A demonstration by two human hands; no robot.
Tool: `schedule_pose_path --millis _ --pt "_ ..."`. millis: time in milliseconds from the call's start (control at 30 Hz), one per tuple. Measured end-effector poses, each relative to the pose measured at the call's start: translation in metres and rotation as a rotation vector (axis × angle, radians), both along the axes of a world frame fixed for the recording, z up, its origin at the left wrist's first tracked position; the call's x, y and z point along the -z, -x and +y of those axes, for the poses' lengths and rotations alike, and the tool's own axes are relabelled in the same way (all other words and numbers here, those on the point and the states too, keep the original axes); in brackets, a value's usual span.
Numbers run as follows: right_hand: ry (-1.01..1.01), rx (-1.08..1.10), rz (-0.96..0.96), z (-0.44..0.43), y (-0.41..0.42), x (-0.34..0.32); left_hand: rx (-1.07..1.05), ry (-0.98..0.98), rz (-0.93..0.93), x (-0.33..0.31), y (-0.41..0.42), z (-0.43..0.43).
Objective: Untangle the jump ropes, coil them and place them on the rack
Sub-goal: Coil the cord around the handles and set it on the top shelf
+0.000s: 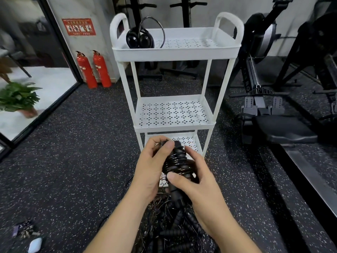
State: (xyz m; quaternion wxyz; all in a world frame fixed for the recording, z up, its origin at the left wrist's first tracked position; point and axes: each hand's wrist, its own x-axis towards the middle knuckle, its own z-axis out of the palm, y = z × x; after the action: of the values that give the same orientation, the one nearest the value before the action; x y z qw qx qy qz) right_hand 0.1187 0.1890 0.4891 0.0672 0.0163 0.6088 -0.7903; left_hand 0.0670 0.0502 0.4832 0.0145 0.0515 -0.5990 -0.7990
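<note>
Head view, nearest first: at the bottom edge a tangled pile of jump ropes [175, 232] lies on the speckled black floor [82, 161], ribbed black handles mixed with thin wiry cords. Off to the near left on the floor sit a bunch of keys [25, 230] and a small pale blue-white object [35, 244].

Above the pile, both hands are clamped on one jump rope bundle [177, 161], its black handles wound round with thin cord. The left hand [151, 167] grips the upper end, with thumb and fingertips pinched near the top. The right hand [197, 179] wraps the lower part, its thumb pressed across the handles. The hands are close together, on either side of the bundle, which is held in the air in front of the lowest shelf [187, 143] of a white three-tier rack [175, 54].

The middle shelf [173, 114] is perforated. On the left of the top tray rests a black looped item [144, 36], two rounded parts side by side with a thin loop arching over them. Whether it is a coiled rope I cannot tell.

Right of the rack stands a black rowing machine [273, 125]. Far left, two red fire extinguishers [94, 70] stand against the wall under a red poster [78, 26], and a green potted plant [18, 97] sits beyond a glass partition.
</note>
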Motion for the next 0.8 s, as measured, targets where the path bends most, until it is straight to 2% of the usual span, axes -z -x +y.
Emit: schedule_pose_path --millis 267,433,533,633,700,800 --pt "-0.095 0.037 0.062 0.009 -0.011 -0.016 0.146 -0.064 -0.029 -0.026 -0.006 0.0" --pt "-0.223 0.054 0.13 0.01 -0.013 -0.034 0.138 0.219 0.089 -0.054 0.004 -0.002" --pt "-0.206 0.095 0.097 0.012 -0.009 -0.048 0.105 0.364 0.106 -0.077 0.003 0.002" --pt "-0.208 0.168 0.084 0.023 -0.003 -0.061 0.184 0.457 0.112 -0.091 0.003 -0.014" --pt "-0.197 0.188 0.109 0.035 -0.001 -0.073 0.272 0.381 0.05 -0.103 -0.001 -0.029" --pt "-0.205 0.169 0.17 0.047 -0.005 -0.089 0.255 0.11 -0.064 -0.113 -0.01 -0.046"
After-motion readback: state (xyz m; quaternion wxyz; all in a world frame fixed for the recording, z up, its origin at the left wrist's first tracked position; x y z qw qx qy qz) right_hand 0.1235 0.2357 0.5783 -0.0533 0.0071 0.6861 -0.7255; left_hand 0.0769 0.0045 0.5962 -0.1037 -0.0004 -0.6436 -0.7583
